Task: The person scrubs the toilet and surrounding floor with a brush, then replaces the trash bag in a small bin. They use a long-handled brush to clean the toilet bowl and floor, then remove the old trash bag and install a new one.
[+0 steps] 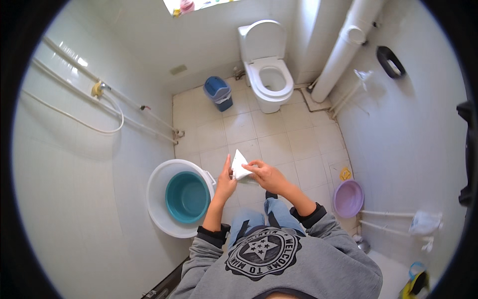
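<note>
In front of my body, both hands are on a white folded sheet with a pointed upper corner. Whether it is paper or thin plastic I cannot tell. My left hand grips its left edge, index finger stretched upward along it. On the other side my right hand pinches the sheet between thumb and fingers. Below the hands a small pale, see-through patch hangs, partly hidden.
To my left a large white tub holds a teal basin. Ahead stand a blue trash bin and a white toilet with its lid raised. A purple basin is at the right wall, near a yellow object. White pipes run along the walls.
</note>
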`<state>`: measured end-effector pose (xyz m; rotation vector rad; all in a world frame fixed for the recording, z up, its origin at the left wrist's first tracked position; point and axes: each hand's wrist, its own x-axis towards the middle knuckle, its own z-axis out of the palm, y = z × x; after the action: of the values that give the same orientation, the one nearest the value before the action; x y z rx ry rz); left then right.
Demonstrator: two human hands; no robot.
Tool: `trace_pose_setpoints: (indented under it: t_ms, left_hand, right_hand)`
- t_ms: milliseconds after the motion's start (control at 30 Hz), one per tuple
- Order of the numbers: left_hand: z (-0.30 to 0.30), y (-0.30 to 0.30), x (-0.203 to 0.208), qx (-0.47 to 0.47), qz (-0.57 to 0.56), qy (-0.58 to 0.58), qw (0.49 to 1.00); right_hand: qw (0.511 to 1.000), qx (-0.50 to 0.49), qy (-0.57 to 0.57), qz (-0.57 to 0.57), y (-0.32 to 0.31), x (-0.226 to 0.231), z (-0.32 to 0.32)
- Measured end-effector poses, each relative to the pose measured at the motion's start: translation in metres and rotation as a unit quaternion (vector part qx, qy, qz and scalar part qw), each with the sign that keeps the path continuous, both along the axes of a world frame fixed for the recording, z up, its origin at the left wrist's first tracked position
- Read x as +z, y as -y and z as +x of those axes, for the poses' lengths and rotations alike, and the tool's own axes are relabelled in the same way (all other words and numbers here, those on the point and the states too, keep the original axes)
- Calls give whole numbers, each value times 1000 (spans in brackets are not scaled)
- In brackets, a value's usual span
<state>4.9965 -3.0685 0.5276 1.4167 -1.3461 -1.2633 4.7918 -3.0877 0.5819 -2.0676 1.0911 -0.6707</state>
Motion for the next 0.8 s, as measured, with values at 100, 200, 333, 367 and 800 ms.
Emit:
trace_pose_setpoints:
  t_ms: [100,200,333,367,800]
  left_hand:
    - [11,52,-7,26,-12,19,999]
    - [30,118,-18,45,-24,-19,999]
    - [61,207,-36,33,45,-7,998]
    - [65,237,-39,30,56,-16,998]
    - [136,476,-77,39,191,-177,965]
  right_hand:
    - [997,36,18,62,65,-8,12]
    - [993,59,44,87,138,-23,30]
    - [991,33,67,114,225,-43,63]
    - [992,26,72,98,255,-48,73]
    - [984,28,37,174,501,-122,158]
